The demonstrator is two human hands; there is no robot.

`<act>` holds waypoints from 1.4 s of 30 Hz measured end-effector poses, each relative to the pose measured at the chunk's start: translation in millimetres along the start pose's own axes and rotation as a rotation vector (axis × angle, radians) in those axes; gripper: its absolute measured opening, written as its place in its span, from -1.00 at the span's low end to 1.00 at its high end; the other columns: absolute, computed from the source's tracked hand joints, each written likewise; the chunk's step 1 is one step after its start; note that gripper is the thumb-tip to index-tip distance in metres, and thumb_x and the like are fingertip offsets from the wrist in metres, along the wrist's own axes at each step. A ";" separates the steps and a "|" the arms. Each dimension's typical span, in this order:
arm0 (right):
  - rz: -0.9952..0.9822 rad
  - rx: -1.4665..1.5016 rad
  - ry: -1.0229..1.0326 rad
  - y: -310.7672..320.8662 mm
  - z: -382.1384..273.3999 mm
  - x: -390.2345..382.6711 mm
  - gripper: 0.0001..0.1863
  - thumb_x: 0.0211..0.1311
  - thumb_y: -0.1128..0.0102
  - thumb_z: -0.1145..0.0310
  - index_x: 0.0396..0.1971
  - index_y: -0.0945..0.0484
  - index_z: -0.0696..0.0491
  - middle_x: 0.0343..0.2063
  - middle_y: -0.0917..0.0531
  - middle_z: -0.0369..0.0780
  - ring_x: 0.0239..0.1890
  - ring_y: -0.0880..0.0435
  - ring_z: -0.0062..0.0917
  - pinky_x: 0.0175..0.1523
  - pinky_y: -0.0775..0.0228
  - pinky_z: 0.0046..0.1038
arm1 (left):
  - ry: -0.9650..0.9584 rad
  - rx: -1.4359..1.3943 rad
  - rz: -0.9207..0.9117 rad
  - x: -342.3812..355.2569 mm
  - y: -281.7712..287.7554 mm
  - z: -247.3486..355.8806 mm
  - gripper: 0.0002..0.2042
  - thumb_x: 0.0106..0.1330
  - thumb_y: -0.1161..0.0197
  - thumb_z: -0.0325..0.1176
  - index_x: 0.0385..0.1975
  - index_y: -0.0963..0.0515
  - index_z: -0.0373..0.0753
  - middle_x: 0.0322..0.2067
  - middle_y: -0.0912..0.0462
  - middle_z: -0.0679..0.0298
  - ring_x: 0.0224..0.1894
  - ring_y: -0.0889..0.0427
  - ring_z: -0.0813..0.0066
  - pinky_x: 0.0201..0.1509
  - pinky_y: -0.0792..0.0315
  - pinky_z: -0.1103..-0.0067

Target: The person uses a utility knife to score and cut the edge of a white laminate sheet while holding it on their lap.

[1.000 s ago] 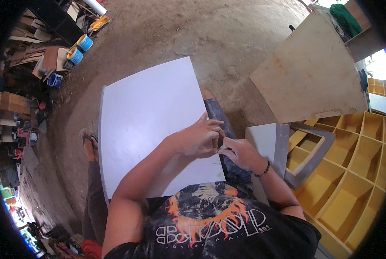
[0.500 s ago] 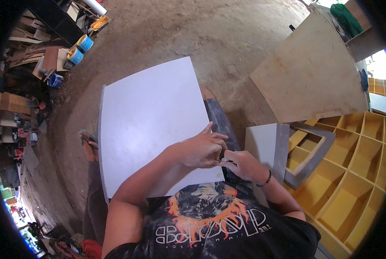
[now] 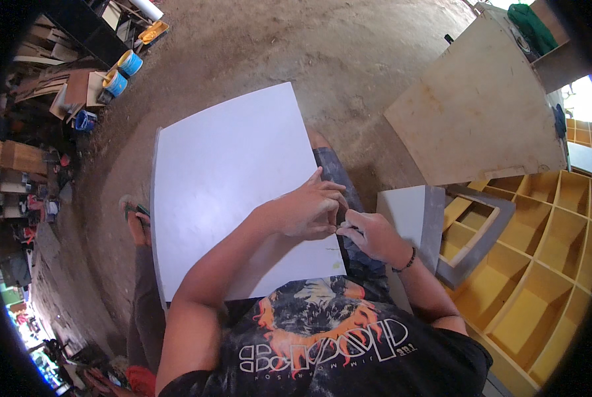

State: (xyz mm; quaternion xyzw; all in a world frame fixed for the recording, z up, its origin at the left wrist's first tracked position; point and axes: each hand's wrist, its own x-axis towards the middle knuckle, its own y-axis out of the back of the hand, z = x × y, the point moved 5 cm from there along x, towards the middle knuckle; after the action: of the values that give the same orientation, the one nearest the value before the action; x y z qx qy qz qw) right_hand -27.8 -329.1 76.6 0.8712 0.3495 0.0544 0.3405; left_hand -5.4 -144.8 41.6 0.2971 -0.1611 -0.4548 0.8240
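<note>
A large white panel point(image 3: 229, 178) lies across my lap. My left hand point(image 3: 312, 210) reaches over it to its right edge. The outer fingers are spread, while the thumb and forefinger curl together beside my right hand. My right hand point(image 3: 370, 235), with a dark bead bracelet point(image 3: 406, 261) at the wrist, is closed in a pinch at the same edge, against the left fingertips. Something small and pale shows between the right thumb and fingers; its kind cannot be made out. Whatever the left fingertips grip is hidden. Whitish dust coats both hands.
At my right stand a white panel with a grey edge point(image 3: 402, 215), a grey frame point(image 3: 501, 215) and a yellow compartmented shelf unit point(image 3: 527, 291). A large plywood board point(image 3: 474, 106) rises beyond them. Blue-and-yellow buckets point(image 3: 115, 84) and wood scraps sit at the far left on the dirt floor point(image 3: 243, 46).
Both hands have moved together a short way along the panel's right edge, away from my body. The panel has shifted very slightly.
</note>
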 end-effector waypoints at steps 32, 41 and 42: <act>0.074 0.009 -0.033 5.3 11.9 24.2 -0.67 0.52 -0.41 0.23 -0.19 -0.45 0.14 -0.36 -0.72 0.08 -0.20 -0.78 0.11 -0.18 -0.55 -0.01 | 0.217 -0.035 0.285 -6.9 42.6 -20.6 -0.75 0.27 -0.58 -0.18 -0.15 -0.71 -0.08 0.35 -0.66 0.18 0.70 -0.21 -0.02 0.78 0.54 -0.24; 0.078 0.126 -0.036 12.9 22.5 53.8 -0.64 0.51 -0.44 0.28 -0.20 -0.41 0.16 -0.32 -0.75 0.06 -0.16 -0.80 0.09 -0.15 -0.57 -0.11 | 0.664 0.174 0.682 -70.2 77.8 -102.1 -0.65 0.55 -0.40 -0.21 0.13 -0.58 -0.31 0.40 -0.56 0.04 0.49 -0.49 0.03 0.65 -0.33 0.14; 0.062 0.114 -0.022 12.9 20.8 59.1 -0.65 0.51 -0.43 0.28 -0.19 -0.42 0.16 -0.32 -0.75 0.07 -0.16 -0.79 0.10 -0.14 -0.56 -0.10 | 0.669 0.146 0.714 -72.1 77.4 -102.8 -0.64 0.55 -0.40 -0.19 0.13 -0.58 -0.31 0.41 -0.54 0.03 0.49 -0.49 0.04 0.61 -0.40 0.17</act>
State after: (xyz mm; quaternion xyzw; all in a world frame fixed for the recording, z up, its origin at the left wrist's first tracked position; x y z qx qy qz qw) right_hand 30.8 -309.3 60.5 0.9001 0.3209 0.0354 0.2925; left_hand 61.7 -16.9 11.9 0.4099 -0.0108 -0.0112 0.9120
